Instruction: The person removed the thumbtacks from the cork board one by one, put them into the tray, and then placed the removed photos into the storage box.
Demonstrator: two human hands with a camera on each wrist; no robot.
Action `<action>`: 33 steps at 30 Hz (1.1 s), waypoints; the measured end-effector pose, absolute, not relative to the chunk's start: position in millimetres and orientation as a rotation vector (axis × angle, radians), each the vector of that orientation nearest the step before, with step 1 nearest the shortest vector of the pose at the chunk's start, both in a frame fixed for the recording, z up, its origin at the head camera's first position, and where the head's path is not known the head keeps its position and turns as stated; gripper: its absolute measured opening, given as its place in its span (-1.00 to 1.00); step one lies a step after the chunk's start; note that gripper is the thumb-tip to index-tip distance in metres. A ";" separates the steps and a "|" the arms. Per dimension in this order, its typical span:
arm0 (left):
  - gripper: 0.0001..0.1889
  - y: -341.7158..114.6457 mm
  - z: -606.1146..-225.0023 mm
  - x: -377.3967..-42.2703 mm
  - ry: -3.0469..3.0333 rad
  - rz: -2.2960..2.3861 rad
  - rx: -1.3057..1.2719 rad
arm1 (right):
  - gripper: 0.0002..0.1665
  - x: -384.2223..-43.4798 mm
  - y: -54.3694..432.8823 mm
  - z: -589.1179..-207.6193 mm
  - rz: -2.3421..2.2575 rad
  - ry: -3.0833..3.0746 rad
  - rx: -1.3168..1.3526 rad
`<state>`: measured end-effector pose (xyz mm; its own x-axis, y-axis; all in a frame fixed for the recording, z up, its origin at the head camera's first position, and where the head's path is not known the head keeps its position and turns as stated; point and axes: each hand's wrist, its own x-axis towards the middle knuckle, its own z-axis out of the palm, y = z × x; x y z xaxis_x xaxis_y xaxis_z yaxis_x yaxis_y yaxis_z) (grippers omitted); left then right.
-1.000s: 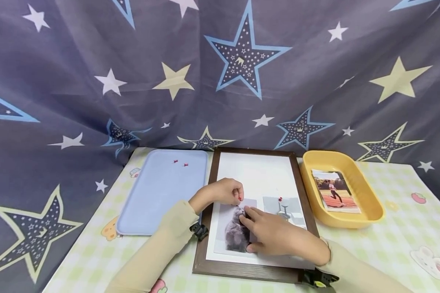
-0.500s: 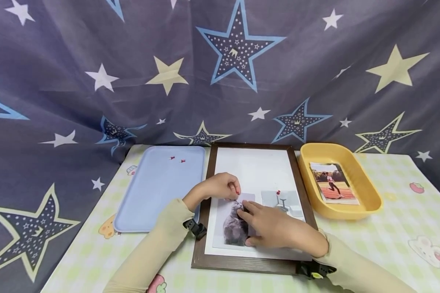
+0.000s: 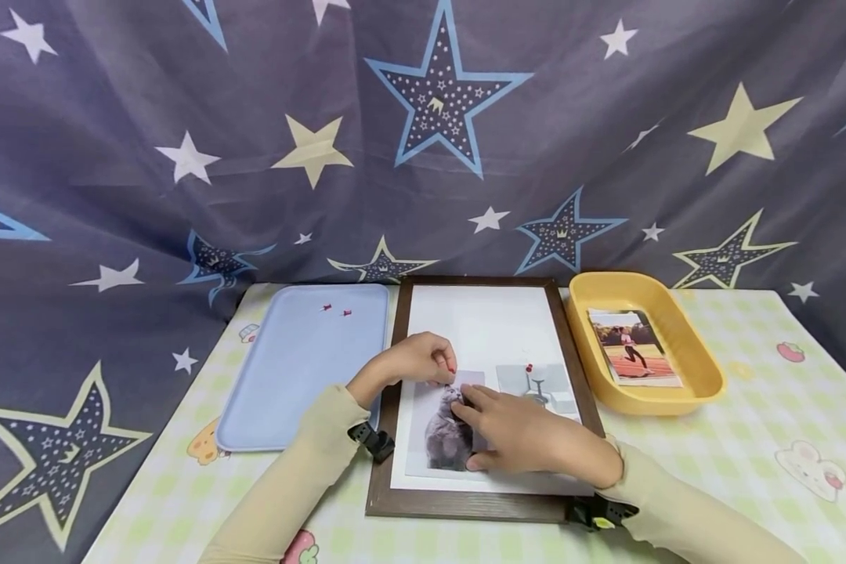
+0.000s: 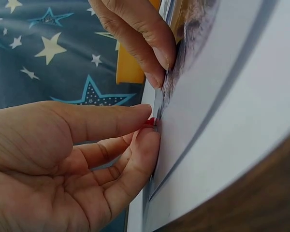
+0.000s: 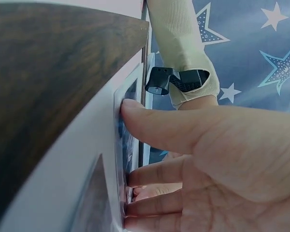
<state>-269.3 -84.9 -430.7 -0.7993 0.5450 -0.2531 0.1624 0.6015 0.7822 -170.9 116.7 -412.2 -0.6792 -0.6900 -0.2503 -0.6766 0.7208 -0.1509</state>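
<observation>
The step in hand looks to be pinning the cat photo to the white board inside the brown frame, which lies flat on the worktop. The left hand has a narrow grip, thumb and fingertip pinching a red pin at the photo's top edge; whether the tip has gone in, I cannot tell. The right hand pinches nothing: its fingers lie spread and fairly straight, pressing the photo's right side to the board. The next move probably calls for a straight push on the pin while the right hand stops the photo sliding. The photo sits in the board's near left part, its long axis running away from the person, nearly along the frame's long sides, with the cat's head toward the far end. The pin's axis stands roughly square to the board, tip toward it.
</observation>
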 end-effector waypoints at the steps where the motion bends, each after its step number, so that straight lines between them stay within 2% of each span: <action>1: -0.96 -84.4 -430.7 -269.9 2.355 1.086 0.567 | -0.09 -171.2 117.1 -412.3 -0.063 2.640 -1.076; 19: -0.93 -84.2 -431.0 -269.2 2.346 1.084 0.575 | -0.09 -177.9 122.2 -406.2 -0.107 2.594 -1.129; 33: -0.95 -82.6 -431.8 -268.7 2.377 1.095 0.544 | -0.08 -176.4 119.9 -405.1 -0.093 2.613 -1.075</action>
<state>-268.7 -82.6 -431.8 -0.8137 0.5274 -0.2442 0.1573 0.6043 0.7810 -176.4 119.9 -405.1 -0.6689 -0.6960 -0.2611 -0.6757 0.7156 -0.1767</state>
